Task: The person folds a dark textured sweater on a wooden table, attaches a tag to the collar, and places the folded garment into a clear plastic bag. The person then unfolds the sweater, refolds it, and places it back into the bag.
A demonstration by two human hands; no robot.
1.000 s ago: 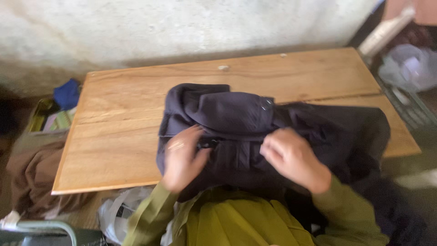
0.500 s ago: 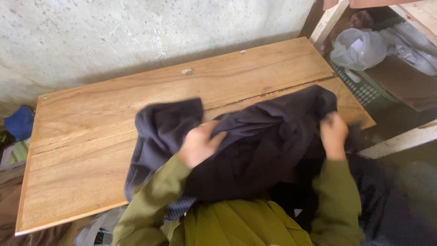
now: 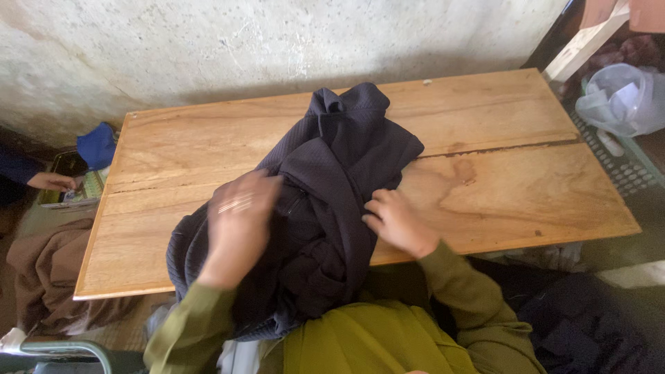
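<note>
A dark ribbed garment (image 3: 332,173) lies bunched on a wooden table (image 3: 499,180), reaching from the table's middle down over the near edge into my lap. My left hand (image 3: 239,218) is blurred and rests on the garment's left side, fingers curled against the cloth. My right hand (image 3: 395,221) grips the garment's right edge by the table's front edge. Both arms wear olive green sleeves.
A rough plaster wall stands behind the table. A blue cloth (image 3: 97,144) and another person's hand (image 3: 52,181) over a box are at the far left. Brown fabric (image 3: 41,273) lies lower left. A clear plastic bag (image 3: 620,97) sits on a green crate at the right.
The garment has been gathered from a wide spread into a taller heap at the table's middle. My right hand came in from the right end to the garment's edge; the view shifted.
</note>
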